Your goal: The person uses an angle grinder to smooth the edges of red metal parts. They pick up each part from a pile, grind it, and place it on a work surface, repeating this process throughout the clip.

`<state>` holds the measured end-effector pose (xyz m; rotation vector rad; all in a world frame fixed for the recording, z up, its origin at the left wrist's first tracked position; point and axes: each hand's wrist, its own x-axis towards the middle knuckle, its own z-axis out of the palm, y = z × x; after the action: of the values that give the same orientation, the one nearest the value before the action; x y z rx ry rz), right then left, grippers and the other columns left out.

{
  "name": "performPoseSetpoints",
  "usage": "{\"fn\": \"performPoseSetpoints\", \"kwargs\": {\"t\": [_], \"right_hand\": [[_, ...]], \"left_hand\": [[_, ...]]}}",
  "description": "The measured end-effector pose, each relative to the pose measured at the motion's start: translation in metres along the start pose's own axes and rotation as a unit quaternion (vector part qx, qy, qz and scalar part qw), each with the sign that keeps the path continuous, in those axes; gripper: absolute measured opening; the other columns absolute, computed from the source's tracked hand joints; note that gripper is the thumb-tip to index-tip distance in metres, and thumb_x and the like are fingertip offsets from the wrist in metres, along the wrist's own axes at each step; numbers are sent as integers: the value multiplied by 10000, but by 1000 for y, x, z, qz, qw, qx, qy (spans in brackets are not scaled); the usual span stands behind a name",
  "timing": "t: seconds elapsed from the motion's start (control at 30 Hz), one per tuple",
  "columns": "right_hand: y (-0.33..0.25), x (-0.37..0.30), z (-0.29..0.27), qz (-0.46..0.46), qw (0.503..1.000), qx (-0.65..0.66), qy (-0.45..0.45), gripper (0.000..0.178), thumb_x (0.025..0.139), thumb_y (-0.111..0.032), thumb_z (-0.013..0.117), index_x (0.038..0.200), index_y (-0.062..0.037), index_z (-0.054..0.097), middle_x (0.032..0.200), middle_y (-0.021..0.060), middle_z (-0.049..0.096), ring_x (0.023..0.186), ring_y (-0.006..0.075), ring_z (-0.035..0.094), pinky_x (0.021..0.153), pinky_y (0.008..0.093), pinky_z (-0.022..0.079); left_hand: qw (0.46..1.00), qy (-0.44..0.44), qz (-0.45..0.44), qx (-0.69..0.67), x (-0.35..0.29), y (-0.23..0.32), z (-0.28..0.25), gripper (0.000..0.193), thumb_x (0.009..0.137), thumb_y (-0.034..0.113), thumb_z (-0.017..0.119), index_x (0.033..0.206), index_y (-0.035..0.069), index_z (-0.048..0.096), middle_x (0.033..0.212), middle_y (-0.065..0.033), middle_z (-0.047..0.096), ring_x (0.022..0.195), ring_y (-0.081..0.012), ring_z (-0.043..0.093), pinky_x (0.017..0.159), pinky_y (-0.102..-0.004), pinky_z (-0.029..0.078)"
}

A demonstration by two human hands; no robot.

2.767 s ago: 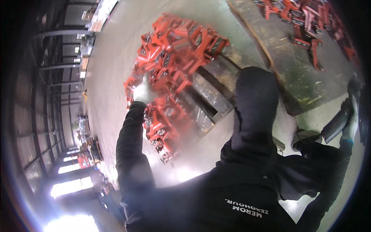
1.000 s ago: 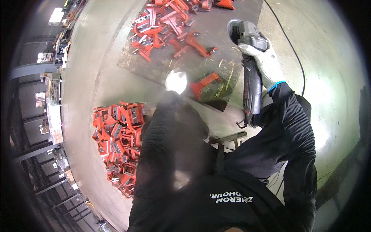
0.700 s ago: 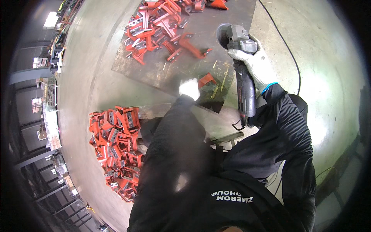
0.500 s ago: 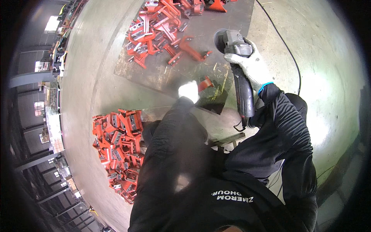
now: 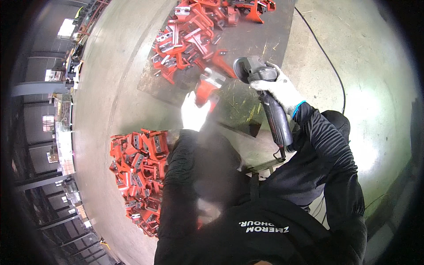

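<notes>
In my gloved left hand (image 5: 194, 112) is a red metal bracket (image 5: 205, 91) with a bare silvery end, slightly blurred, held above the dark metal plate (image 5: 236, 104). My gloved right hand (image 5: 282, 90) is closed round a dark angle grinder (image 5: 274, 115) near its head. The grinder's disc (image 5: 241, 70) faces left, a short way to the right of the bracket and apart from it. Beyond the bracket, a heap of similar red brackets (image 5: 194, 33) lies on the far left part of the plate.
A second pile of red brackets (image 5: 140, 172) rests on the floor to my left. A black cable (image 5: 324, 49) runs along the concrete at the right. Beside my knees is a narrow metal frame (image 5: 267, 165). Shelving and goods (image 5: 62, 119) line the far left.
My left hand has moved left and lifted with a bracket, whose silvery end now shows. The grinder has shifted left and slightly nearer to me, its head now closer to the bracket.
</notes>
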<state>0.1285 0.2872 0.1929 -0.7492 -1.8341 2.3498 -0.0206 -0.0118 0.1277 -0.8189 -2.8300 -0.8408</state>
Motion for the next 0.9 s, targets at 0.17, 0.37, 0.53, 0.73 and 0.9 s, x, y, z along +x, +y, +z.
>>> {"fn": "performPoseSetpoints", "kwargs": {"t": [0.17,0.37,0.53,0.73,0.9], "right_hand": [[8,6,-2,58,993,88,-51,658,829,-206,840,1392,-83,522,991,66,669,757,165,662,656,337,576],[4,4,8,78,991,80,-75,508,859,-224,819,1293,-98,587,946,59,677,734,159,661,643,329,567],[0,2,6,142,977,120,-103,525,848,-163,833,1307,-83,590,1116,59,687,884,133,660,771,297,548],[5,-3,2,219,958,131,-129,460,868,-154,816,1273,-86,609,1039,48,692,881,136,662,763,305,556],[23,-1,7,131,973,129,-137,448,857,-171,813,1251,-67,627,964,56,692,750,133,647,690,295,567]], "left_hand": [[993,41,103,35,8,16,-9,413,752,153,839,1107,31,669,1042,-123,639,798,-267,663,752,-361,554],[996,-18,80,26,8,20,-11,489,704,117,833,1159,59,664,1086,-87,636,767,-234,661,719,-349,552],[997,-24,66,25,8,12,-5,489,707,115,832,1163,55,667,1092,-102,638,788,-245,665,730,-355,555],[996,48,72,5,12,4,-13,453,733,123,839,1135,7,667,1041,-125,638,837,-251,677,756,-354,557],[998,70,2,-10,21,15,-18,495,795,268,884,1140,-8,661,1026,-130,639,846,-251,672,742,-338,542]]}}
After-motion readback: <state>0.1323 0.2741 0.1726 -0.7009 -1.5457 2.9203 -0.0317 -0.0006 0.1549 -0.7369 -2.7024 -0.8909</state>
